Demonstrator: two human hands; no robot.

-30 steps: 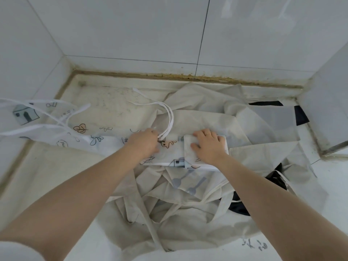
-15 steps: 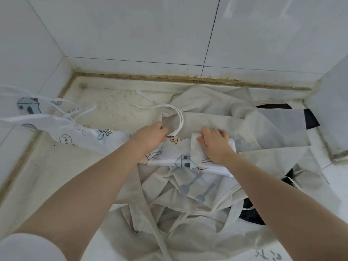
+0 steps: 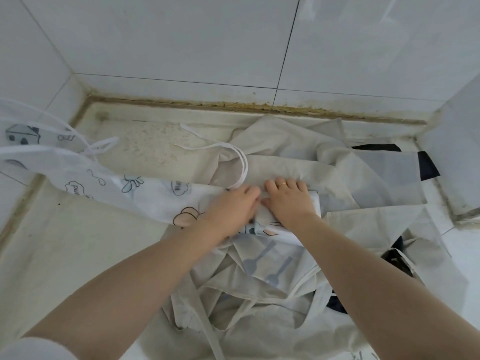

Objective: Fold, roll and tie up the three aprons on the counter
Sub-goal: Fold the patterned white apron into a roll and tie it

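Observation:
A white apron with cartoon prints (image 3: 145,188) is folded into a long strip running from the far left to the middle of the counter. Its right end is a small roll (image 3: 272,227). My right hand (image 3: 288,201) lies over that roll with fingers curved on it. My left hand (image 3: 233,209) grips the strip right beside the roll, touching the right hand. The apron's white ties (image 3: 233,157) loop just behind my hands. A beige apron with spoon prints (image 3: 272,266) lies crumpled underneath. A dark apron (image 3: 426,167) shows at the right, mostly covered.
The pale counter (image 3: 78,250) sits in a tiled corner, with a stained wall seam (image 3: 233,106) at the back and tiled walls left and right. A raised white ledge (image 3: 465,152) stands at the right. More white ties (image 3: 65,133) trail at the far left.
The roll has grown leftward along the printed strip. My left hand has slid right until it meets my right hand. The strip's free part on the left has shifted closer.

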